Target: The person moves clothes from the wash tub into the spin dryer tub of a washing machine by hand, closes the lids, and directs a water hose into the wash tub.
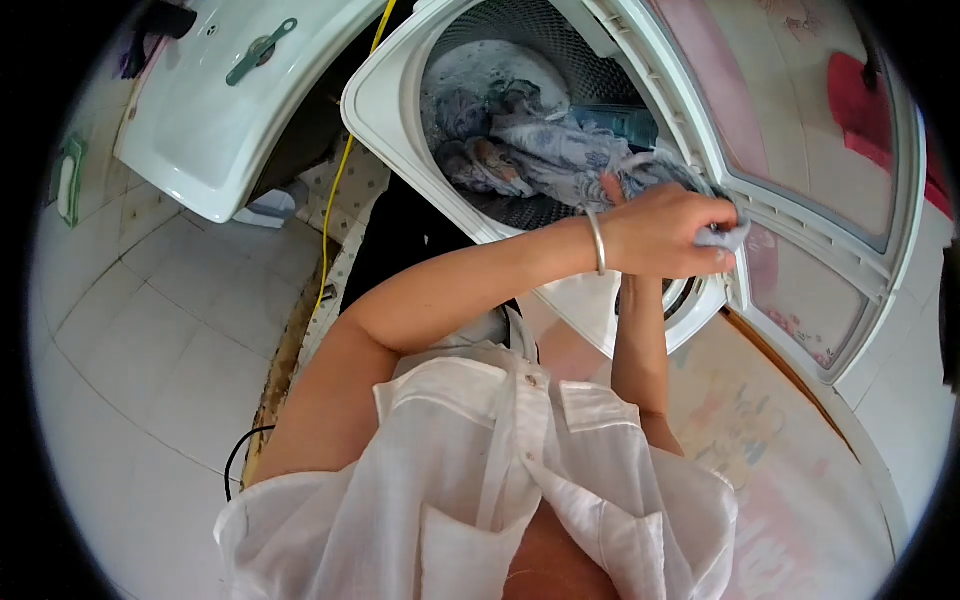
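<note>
Clock read with 12 at the top of the view. Patterned grey-blue cloth (570,145) is lying bunched in the washer tub (560,35), between 12 and 1, a length of it running toward 2. Left hand (660,230), at 2, is gripping a pale piece of cloth, fingers curled around it. Right hand (613,188) is sitting low beneath the left wrist, mostly hidden; one finger is showing against the cloth, so cannot tell whether it is gripping.

Risks, as judged: the cloth is looking wet and tangled, so a hard pull could be dragging other pieces along or straining the fabric. A slick fold could be slipping from the fingers. Bracelet (599,242) on the left wrist could be snagging threads.

Around: lid (810,228) is standing open from 2 to 3, limiting room on that side; the strip is passing close to its frame and could be catching. Crossed forearms are getting in each other's way. Sink (165,150) is sitting at 10, green handle (262,52) lying over its drain. Yellow cord (345,165) is running down beside the washer, between 10 and 11.
</note>
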The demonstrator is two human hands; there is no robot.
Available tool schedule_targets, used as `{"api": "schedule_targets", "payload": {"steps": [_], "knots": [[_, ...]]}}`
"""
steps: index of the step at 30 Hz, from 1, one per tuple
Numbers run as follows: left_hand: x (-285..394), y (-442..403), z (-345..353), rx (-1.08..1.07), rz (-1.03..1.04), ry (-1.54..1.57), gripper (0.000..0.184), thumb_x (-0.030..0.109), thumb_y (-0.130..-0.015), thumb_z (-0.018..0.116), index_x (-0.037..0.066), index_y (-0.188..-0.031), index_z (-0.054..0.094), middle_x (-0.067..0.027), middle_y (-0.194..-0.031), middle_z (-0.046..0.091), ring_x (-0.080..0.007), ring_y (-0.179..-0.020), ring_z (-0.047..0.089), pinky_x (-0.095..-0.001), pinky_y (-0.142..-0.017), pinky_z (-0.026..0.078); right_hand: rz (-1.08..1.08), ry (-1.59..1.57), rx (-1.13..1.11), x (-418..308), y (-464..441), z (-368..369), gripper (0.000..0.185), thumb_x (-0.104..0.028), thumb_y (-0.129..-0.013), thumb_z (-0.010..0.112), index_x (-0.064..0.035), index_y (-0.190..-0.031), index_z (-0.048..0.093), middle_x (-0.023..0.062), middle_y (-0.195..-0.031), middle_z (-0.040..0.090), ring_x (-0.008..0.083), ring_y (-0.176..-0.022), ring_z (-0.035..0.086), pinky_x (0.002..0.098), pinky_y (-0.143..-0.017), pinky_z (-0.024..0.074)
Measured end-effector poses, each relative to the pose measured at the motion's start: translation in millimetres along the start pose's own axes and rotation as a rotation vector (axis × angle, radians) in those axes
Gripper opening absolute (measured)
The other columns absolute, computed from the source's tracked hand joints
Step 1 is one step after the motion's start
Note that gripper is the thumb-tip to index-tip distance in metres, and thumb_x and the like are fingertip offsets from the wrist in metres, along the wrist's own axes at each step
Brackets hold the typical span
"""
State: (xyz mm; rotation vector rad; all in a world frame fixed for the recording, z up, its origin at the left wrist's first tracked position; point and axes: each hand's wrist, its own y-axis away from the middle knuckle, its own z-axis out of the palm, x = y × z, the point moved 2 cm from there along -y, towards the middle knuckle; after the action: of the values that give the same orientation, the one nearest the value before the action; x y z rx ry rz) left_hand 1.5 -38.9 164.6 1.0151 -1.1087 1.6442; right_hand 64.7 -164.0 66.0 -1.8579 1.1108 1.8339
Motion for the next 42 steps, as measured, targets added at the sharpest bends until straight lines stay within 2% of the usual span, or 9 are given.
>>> {"api": "schedule_targets", "payload": {"steps": [7,13,16,22,35,37,39,40,42], "knots": [[-79,51,-69,0.550,-0.184,-0.281,0.028,0.005,-0.083,0.052,0.003,-0.110,0.052,-0.0120,-0.104,0.059,-0.0222,-0.097,0.057,-0.0322,-0.084,0.044,-0.030,-0.320,0.343,-84,25,-44,0.040,-0.019,-0.085,0.059,-0.0092,-0.122,0.046,0.0054,-0.117,0.052,0.0216,-0.105,0.052,0.0353,-0.091,0.0444],[-136,56,-35,-0.048,-0.877,-0.622,0.102,0.021,-0.068,0.073,0.016,-0.142,0.003,-0.0263,-0.144,0.006,-0.0503,-0.129,0.014,-0.0506,-0.104,0.023,-0.548,0.347,0.447,-271,87,-104,0.051,-0.026,-0.084,0.058,-0.0050,-0.128,0.043,0.0100,-0.129,0.048,0.0234,-0.118,0.046,0.0379,-0.103,0.0351],[-128,40,4,0.026,-0.632,-0.680,0.093,0.026,-0.067,0.074,0.022,-0.140,0.017,-0.0270,-0.143,0.009,-0.0530,-0.125,0.021,-0.0554,-0.103,0.021,-1.107,1.175,0.168,-368,129,-105,0.049,-0.021,-0.084,0.054,-0.0004,-0.127,0.044,0.0111,-0.127,0.050,0.0222,-0.116,0.048,0.0354,-0.102,0.0364],[-64,-4,118,0.063,-0.128,-0.282,0.066,0.026,-0.064,0.073,0.003,-0.119,0.046,-0.0247,-0.123,0.041,-0.0414,-0.118,0.037,-0.0418,-0.099,0.033,-1.220,1.603,0.396,-470,214,-152,0.052,-0.042,-0.081,0.053,0.0011,-0.110,0.052,0.0160,-0.103,0.056,0.0279,-0.092,0.056,0.0391,-0.079,0.0456],[-133,59,103,-0.179,-0.232,-0.464,0.068,0.017,-0.072,0.068,-0.001,-0.128,0.033,-0.0217,-0.127,0.041,-0.0341,-0.118,0.042,-0.0372,-0.101,0.034,-0.310,-0.027,0.688,-172,198,-306,0.037,-0.021,-0.088,0.048,-0.0051,-0.121,0.046,0.0085,-0.113,0.056,0.0241,-0.101,0.055,0.0344,-0.089,0.0440],[-147,57,57,-0.120,-0.293,-0.542,0.063,0.019,-0.075,0.066,0.001,-0.128,0.037,-0.0205,-0.125,0.044,-0.0330,-0.118,0.043,-0.0379,-0.101,0.033,-0.334,0.133,0.516,-119,149,-295,0.036,-0.018,-0.089,0.047,-0.0061,-0.123,0.045,0.0073,-0.114,0.056,0.0235,-0.102,0.054,0.0337,-0.091,0.0438],[-135,55,8,-0.064,-0.311,-0.685,0.053,0.019,-0.076,0.065,0.007,-0.124,0.045,-0.0162,-0.123,0.049,-0.0315,-0.110,0.049,-0.0387,-0.091,0.042,-0.361,1.168,0.692,-90,125,-257,0.051,-0.017,-0.072,0.063,0.0003,-0.117,0.045,0.0165,-0.105,0.057,0.0338,-0.097,0.055,0.0382,-0.085,0.0431],[-136,55,-17,-0.053,-0.366,-0.723,0.048,0.018,-0.078,0.065,0.008,-0.122,0.047,-0.0150,-0.121,0.051,-0.0301,-0.107,0.052,-0.0374,-0.088,0.044,-0.311,0.680,0.906,-64,117,-239,0.058,-0.017,-0.066,0.068,0.0030,-0.115,0.044,0.0202,-0.102,0.057,0.0374,-0.096,0.054,0.0399,-0.084,0.0423],[-148,64,-73,-0.004,-0.294,-0.869,0.039,0.016,-0.081,0.063,0.007,-0.117,0.050,-0.0124,-0.114,0.056,-0.0262,-0.102,0.056,-0.0344,-0.084,0.047,-0.251,0.828,1.054,18,135,-240,0.063,-0.020,-0.061,0.073,0.0054,-0.111,0.045,0.0247,-0.102,0.055,0.0389,-0.095,0.053,0.0406,-0.084,0.0412]]}}
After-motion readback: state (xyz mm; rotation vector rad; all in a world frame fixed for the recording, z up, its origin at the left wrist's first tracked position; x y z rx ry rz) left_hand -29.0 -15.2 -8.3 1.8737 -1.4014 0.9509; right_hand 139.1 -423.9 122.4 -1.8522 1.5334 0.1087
